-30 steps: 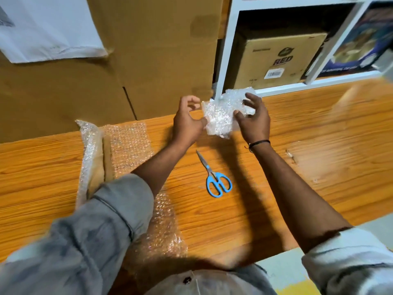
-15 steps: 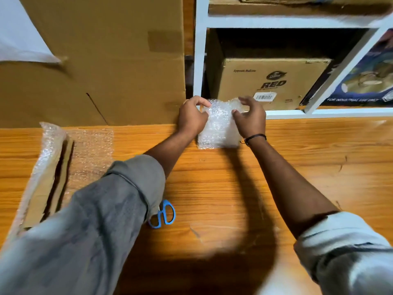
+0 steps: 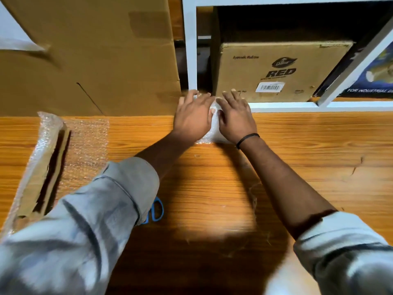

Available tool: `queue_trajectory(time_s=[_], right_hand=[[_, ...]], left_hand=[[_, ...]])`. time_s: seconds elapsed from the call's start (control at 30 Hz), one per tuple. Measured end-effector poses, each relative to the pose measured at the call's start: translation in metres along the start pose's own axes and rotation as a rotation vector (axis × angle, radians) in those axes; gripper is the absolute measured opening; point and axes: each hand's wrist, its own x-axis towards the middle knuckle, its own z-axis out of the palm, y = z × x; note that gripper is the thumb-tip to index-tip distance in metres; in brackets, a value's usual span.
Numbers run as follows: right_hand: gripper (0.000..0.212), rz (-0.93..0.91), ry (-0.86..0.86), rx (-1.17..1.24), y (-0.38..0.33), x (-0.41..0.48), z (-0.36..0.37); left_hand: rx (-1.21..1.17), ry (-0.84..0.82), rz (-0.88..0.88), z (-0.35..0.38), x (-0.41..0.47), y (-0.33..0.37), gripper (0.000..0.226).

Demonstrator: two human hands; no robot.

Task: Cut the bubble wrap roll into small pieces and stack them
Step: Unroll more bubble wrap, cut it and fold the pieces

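Bubble wrap pieces (image 3: 214,128), crinkly and pale, lie under left hand (image 3: 193,118) and right hand (image 3: 236,119) — both spread flat, pressing.

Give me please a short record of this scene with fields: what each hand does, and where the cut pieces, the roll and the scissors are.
left hand: flat, fingers straight, presses on the cut pieces
right hand: flat, presses on the same pieces
cut pieces: on the table near its far edge, mostly hidden under both hands
bubble wrap roll: lies at the left, partly unrolled
scissors: only blue handles show, beside the left sleeve, untouched
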Motion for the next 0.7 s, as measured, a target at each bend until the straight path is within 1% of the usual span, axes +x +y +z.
queue_trajectory(time_s=[0.1, 0.23, 0.37, 0.53, 0.7], right_hand=[[0.052, -0.007, -0.095, -0.023, -0.004, -0.01, 0.012], [0.06, 0.026, -0.199, -0.054, -0.006, -0.019, 0.026], [0.062, 0.066, -0.217, -0.034, -0.003, -0.026, 0.037], [0.061, 0.087, -0.188, -0.007, -0.003, -0.028, 0.045], [0.061, 0.097, -0.172, 0.003, 0.0, -0.029, 0.053]], left_hand=[[0.127, -0.119, 0.011, 0.02, -0.011, -0.007, 0.05], [0.142, -0.191, 0.027, 0.039, -0.02, -0.022, 0.056], [0.096, -0.182, 0.045, 0.047, -0.022, -0.026, 0.057], [0.019, -0.126, -0.004, 0.065, -0.029, -0.029, 0.057], [0.0, -0.13, -0.012, 0.07, -0.031, -0.03, 0.057]])
